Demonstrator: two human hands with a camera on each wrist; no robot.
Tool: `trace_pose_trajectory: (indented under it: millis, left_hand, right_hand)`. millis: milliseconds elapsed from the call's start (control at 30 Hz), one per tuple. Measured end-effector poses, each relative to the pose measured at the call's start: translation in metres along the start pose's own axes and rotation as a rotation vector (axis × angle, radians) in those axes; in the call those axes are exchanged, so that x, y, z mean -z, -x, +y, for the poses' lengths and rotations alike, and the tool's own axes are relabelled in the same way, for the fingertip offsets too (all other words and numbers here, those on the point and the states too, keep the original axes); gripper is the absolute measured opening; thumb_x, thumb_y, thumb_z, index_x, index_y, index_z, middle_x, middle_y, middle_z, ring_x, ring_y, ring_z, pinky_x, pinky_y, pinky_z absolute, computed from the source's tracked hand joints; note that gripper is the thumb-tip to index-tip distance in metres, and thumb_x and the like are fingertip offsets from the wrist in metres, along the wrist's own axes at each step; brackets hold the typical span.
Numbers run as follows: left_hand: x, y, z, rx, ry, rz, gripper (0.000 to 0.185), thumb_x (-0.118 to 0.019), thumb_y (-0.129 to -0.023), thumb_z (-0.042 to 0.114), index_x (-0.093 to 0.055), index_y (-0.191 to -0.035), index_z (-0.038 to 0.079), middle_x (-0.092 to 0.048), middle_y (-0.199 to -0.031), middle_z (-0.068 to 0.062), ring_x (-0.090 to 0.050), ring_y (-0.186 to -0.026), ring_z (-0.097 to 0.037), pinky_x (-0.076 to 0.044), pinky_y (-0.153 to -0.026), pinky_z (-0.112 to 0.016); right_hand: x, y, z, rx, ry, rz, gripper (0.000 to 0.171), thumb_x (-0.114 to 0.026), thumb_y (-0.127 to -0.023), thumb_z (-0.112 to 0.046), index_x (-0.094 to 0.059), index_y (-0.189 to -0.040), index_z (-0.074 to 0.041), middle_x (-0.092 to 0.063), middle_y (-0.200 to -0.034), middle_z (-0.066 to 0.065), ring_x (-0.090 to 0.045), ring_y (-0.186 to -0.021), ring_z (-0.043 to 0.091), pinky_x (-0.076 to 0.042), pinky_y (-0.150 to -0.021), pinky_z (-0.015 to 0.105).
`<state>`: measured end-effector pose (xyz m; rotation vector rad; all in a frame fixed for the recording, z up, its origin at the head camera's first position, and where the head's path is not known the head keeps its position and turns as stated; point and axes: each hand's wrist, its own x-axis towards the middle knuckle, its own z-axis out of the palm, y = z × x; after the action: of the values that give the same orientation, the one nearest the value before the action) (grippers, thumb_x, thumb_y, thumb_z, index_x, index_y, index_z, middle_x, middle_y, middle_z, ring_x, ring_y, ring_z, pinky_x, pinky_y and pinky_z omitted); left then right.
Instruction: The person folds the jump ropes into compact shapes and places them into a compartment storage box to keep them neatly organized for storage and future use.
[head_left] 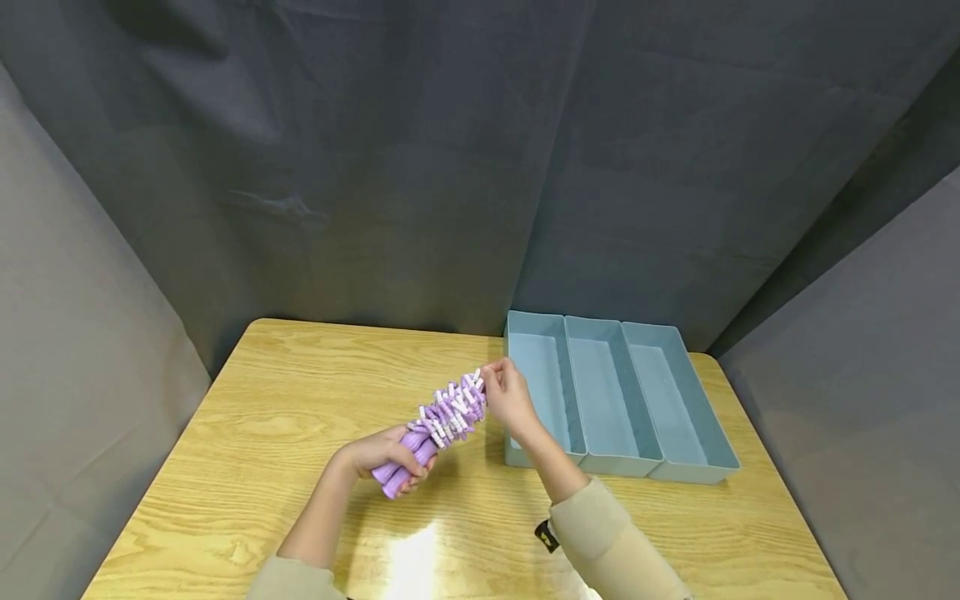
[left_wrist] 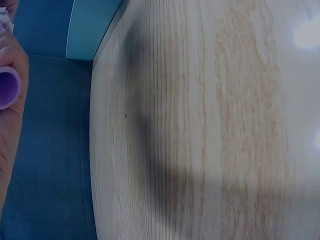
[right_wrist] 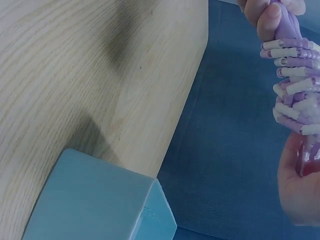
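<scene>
A beaded jump rope (head_left: pixel 453 412) is bundled up between my two hands, raised over the table. Its beads are white and purple. My left hand (head_left: pixel 381 452) wraps around the two purple handles (head_left: pixel 397 479), whose flared ends point down toward me. One handle's hollow end (left_wrist: pixel 9 89) shows at the edge of the left wrist view. At the bundle's far end my right hand (head_left: pixel 510 396) pinches the rope between thumb and fingers. The right wrist view has the folded beads (right_wrist: pixel 297 87) spanning the gap between the hands.
A blue-grey tray set (head_left: pixel 573 458) with three long compartments sits right of my hands, close to the right forearm. Beneath lies a wooden table (head_left: pixel 300 375). Dark cloth (head_left: pixel 375 167) hangs behind it, and grey panels (head_left: pixel 82 350) stand at the sides.
</scene>
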<state>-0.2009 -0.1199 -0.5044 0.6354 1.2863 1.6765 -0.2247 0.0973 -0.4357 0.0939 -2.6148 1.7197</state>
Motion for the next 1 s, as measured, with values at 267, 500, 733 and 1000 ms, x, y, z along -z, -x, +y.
trace_pose_trajectory:
  millis: [267,500,733,1000]
  left_hand:
    - [-0.004,-0.001,0.003,0.008,0.006,-0.022,0.01,-0.051,-0.077,0.0,-0.048,-0.086,0.002,-0.054,-0.065,-0.001,-0.051,-0.051,-0.009,-0.046,-0.045,-0.022]
    - [-0.005,-0.002,0.001,-0.015,0.004,-0.028,0.01,-0.051,-0.077,0.0,-0.049,-0.086,0.002,-0.055,-0.066,-0.001,-0.052,-0.052,-0.009,-0.047,-0.046,-0.021]
    - [-0.002,-0.002,-0.001,-0.022,0.004,-0.023,0.009,-0.051,-0.077,-0.001,-0.049,-0.086,0.0,-0.054,-0.064,-0.002,-0.052,-0.05,-0.01,-0.046,-0.045,-0.022]
    - [-0.001,-0.005,-0.007,-0.024,0.024,0.0,0.01,-0.047,-0.077,-0.003,-0.048,-0.086,0.001,-0.054,-0.064,-0.003,-0.052,-0.05,-0.01,-0.046,-0.046,-0.022]
  right_hand:
    - [0.002,-0.002,0.004,-0.148,-0.166,-0.052,0.02,-0.037,-0.098,-0.014,-0.045,-0.1,0.005,-0.052,-0.08,0.009,-0.053,-0.066,0.013,-0.048,-0.059,0.023]
    - [0.002,-0.006,0.01,-0.205,-0.303,-0.083,0.021,-0.035,-0.098,-0.013,-0.043,-0.103,0.006,-0.051,-0.079,0.006,-0.051,-0.066,0.012,-0.048,-0.06,0.02]
    - [0.002,-0.007,0.012,-0.195,-0.334,-0.097,0.018,-0.038,-0.097,-0.012,-0.044,-0.101,0.004,-0.051,-0.076,0.004,-0.049,-0.062,0.009,-0.047,-0.056,0.017]
    - [0.007,-0.005,0.01,-0.116,-0.274,-0.062,0.019,-0.047,-0.094,-0.011,-0.052,-0.1,0.006,-0.056,-0.07,0.003,-0.052,-0.059,0.008,-0.049,-0.056,0.019]
